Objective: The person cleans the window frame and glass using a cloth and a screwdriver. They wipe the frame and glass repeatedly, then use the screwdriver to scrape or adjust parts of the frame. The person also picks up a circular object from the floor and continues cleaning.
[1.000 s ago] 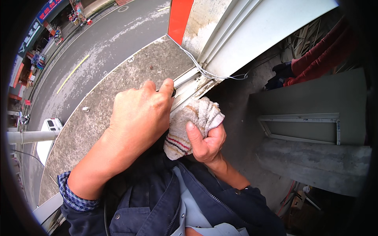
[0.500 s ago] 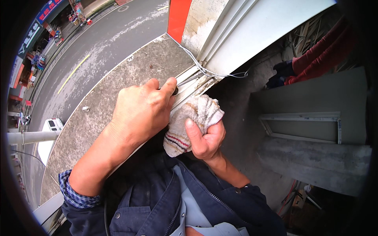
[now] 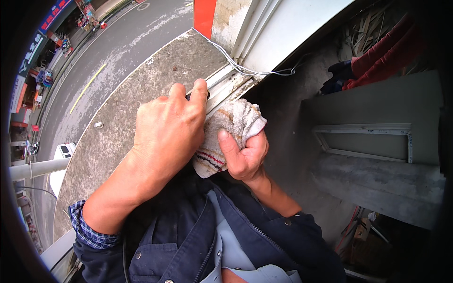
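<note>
My left hand [image 3: 167, 125] is closed at the white window frame track [image 3: 219, 89], its back toward me. A bit of a dark tool handle [image 3: 189, 96] shows between the fingers; the rest is hidden, so I cannot tell the tool's kind. My right hand [image 3: 245, 153] grips a bunched, off-white rag [image 3: 233, 121] with red and dark stripes, thumb on top. The rag lies against the inner side of the track, close beside my left hand. Beyond both hands, a loop of grey wire [image 3: 243, 70] crosses the track.
Outside, a stained concrete ledge [image 3: 113, 108] drops off toward a street [image 3: 141, 30] with a white vehicle [image 3: 60, 162]. A white panel [image 3: 302, 26] rises ahead. Indoors at right are a grey board [image 3: 377, 101], a white frame [image 3: 363, 129] and hanging dark red cloth [image 3: 382, 54].
The view has shifted slightly. My left hand has turned a little, and the handle now peeks out between its fingers. My right hand keeps the rag against the track.
</note>
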Demonstrator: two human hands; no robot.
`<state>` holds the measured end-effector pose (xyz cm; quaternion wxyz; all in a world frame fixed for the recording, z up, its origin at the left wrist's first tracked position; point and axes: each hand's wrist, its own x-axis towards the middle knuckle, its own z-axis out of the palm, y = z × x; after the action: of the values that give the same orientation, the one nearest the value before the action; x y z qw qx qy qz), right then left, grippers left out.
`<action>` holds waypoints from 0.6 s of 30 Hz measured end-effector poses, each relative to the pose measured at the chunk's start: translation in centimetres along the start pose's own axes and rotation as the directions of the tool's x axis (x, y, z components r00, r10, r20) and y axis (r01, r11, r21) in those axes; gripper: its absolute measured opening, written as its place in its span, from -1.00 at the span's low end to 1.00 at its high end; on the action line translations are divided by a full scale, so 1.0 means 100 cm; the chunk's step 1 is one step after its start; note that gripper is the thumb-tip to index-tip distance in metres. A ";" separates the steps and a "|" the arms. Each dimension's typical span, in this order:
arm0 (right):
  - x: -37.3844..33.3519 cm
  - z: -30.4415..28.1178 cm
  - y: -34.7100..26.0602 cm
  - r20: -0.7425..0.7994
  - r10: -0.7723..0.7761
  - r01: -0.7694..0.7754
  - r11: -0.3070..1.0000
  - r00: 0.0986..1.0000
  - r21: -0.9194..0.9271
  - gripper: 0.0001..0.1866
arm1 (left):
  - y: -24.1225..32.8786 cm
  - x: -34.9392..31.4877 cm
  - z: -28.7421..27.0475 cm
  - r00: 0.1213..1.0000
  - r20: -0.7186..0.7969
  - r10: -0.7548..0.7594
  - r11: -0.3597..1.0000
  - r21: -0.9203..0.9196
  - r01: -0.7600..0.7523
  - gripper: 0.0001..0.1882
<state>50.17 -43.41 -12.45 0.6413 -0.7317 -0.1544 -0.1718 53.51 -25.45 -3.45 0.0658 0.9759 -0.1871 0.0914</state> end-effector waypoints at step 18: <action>-0.002 0.001 0.002 -0.016 -0.025 0.025 1.000 1.000 -0.017 -0.56 | -0.005 -0.001 0.006 1.000 -0.023 0.011 0.999 -0.040 -0.012 -0.57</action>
<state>50.07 -43.33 -12.73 0.6340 -0.7337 -0.1571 -0.1871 53.68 -25.03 -4.09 0.0870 0.9721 -0.1940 0.0989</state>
